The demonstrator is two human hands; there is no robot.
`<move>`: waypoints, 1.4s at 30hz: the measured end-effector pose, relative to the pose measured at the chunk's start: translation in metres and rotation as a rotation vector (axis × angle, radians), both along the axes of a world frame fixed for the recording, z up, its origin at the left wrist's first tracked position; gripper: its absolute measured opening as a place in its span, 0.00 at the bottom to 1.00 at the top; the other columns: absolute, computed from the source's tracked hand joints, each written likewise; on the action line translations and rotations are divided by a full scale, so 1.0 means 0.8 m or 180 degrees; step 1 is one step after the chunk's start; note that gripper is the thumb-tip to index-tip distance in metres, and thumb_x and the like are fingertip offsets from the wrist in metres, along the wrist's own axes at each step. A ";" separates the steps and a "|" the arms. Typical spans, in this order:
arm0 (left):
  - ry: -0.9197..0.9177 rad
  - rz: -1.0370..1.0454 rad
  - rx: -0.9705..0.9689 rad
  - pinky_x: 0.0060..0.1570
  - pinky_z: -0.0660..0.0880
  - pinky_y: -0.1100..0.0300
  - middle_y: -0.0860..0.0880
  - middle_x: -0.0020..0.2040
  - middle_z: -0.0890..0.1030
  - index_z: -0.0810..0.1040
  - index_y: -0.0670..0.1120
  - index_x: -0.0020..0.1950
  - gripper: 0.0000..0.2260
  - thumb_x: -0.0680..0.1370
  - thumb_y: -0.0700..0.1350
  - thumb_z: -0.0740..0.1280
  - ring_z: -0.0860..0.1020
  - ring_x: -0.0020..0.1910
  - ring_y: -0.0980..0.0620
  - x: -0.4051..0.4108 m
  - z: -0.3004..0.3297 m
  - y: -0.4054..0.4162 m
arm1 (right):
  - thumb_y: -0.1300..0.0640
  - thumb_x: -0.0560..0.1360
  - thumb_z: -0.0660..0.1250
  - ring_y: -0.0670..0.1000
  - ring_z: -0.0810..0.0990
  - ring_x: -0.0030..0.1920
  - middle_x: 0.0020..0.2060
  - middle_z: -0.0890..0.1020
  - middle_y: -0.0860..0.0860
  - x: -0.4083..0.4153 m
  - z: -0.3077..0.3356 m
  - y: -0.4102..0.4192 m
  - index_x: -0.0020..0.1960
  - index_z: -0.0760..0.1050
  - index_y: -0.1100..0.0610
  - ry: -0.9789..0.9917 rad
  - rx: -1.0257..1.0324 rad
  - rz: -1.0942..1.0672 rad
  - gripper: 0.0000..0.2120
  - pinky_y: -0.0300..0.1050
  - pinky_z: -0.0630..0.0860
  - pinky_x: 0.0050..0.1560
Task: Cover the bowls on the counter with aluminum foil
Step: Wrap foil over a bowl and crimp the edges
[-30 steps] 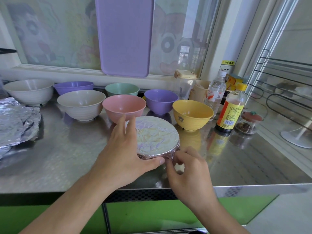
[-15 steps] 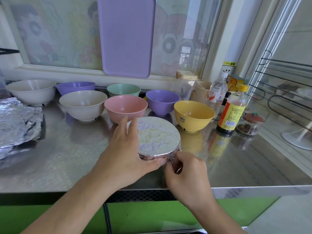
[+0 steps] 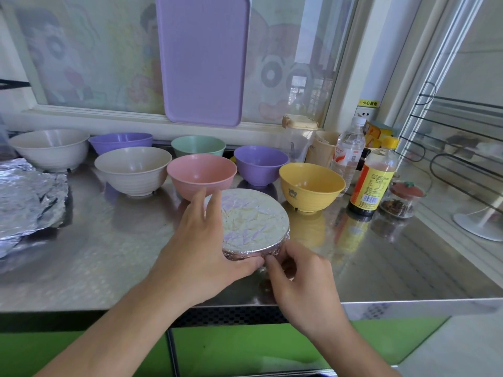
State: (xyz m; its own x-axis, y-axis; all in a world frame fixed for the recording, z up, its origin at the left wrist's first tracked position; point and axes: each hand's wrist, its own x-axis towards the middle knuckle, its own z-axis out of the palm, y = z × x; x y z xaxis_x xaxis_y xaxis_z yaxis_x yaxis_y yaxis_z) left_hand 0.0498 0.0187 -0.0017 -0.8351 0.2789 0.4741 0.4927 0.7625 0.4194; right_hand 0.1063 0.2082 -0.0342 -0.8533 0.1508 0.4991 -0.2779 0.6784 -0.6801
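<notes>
Shiny foil is pulled tight over the covered bowl, which sits near the front edge of the steel tabletop, about in the middle. The left hand wraps around the bowl's left side. Its fingers reach up along the far left rim and its thumb lies on the front of the foil. The right hand is at the front right of the bowl. Its thumb and fingers are curled and pinch the crinkled foil edge just under the rim. The two thumbs almost touch.

Behind the covered bowl stand bowls with no foil on them. A pink bowl is just behind it, and a yellow bowl is to the back right. A purple bowl sits between those two, farther back. A green bowl is near the back edge. Toward the left are a cream bowl, another purple bowl and a white bowl.

A crumpled foil sheet lies at the left edge of the tabletop. At the back right corner stand a water bottle and a sauce bottle with a yellow cap, with a small jar beside it. A purple tray leans up against the window.
</notes>
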 end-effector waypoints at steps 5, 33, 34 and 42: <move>-0.0045 -0.0047 -0.0009 0.63 0.76 0.51 0.54 0.73 0.61 0.56 0.52 0.80 0.56 0.61 0.76 0.73 0.66 0.73 0.51 0.000 0.001 -0.001 | 0.52 0.77 0.68 0.50 0.77 0.33 0.29 0.78 0.48 0.004 0.000 -0.003 0.34 0.73 0.53 -0.0043 0.0115 -0.0056 0.13 0.53 0.75 0.37; -0.0804 -0.0118 0.2005 0.69 0.62 0.67 0.59 0.79 0.62 0.41 0.59 0.84 0.72 0.53 0.62 0.86 0.64 0.75 0.64 0.005 -0.032 0.014 | 0.55 0.85 0.62 0.39 0.85 0.51 0.47 0.87 0.37 -0.086 0.044 -0.015 0.61 0.82 0.50 -0.0650 -0.2699 0.0340 0.11 0.44 0.80 0.55; -0.0882 -0.0173 0.2029 0.68 0.62 0.68 0.61 0.78 0.63 0.41 0.60 0.84 0.72 0.52 0.63 0.85 0.65 0.74 0.66 0.003 -0.031 0.010 | 0.53 0.84 0.63 0.43 0.86 0.53 0.48 0.88 0.41 -0.086 0.043 -0.015 0.57 0.83 0.50 -0.0690 -0.2664 0.0326 0.10 0.49 0.81 0.57; -0.1101 -0.0450 0.2083 0.67 0.61 0.79 0.73 0.73 0.61 0.43 0.59 0.84 0.67 0.60 0.49 0.88 0.63 0.68 0.80 0.009 -0.032 -0.015 | 0.50 0.80 0.66 0.56 0.84 0.56 0.55 0.86 0.60 -0.104 0.071 0.008 0.60 0.83 0.58 -0.0741 -0.2414 0.0711 0.15 0.63 0.76 0.65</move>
State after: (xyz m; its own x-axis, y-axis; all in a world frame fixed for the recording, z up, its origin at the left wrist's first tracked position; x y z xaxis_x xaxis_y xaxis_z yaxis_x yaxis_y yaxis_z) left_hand 0.0571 0.0065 -0.0277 -0.9437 0.1461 0.2969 0.3252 0.2437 0.9137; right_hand 0.0234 0.2147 0.0230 -0.9722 0.1902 0.1365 -0.1472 -0.0431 -0.9882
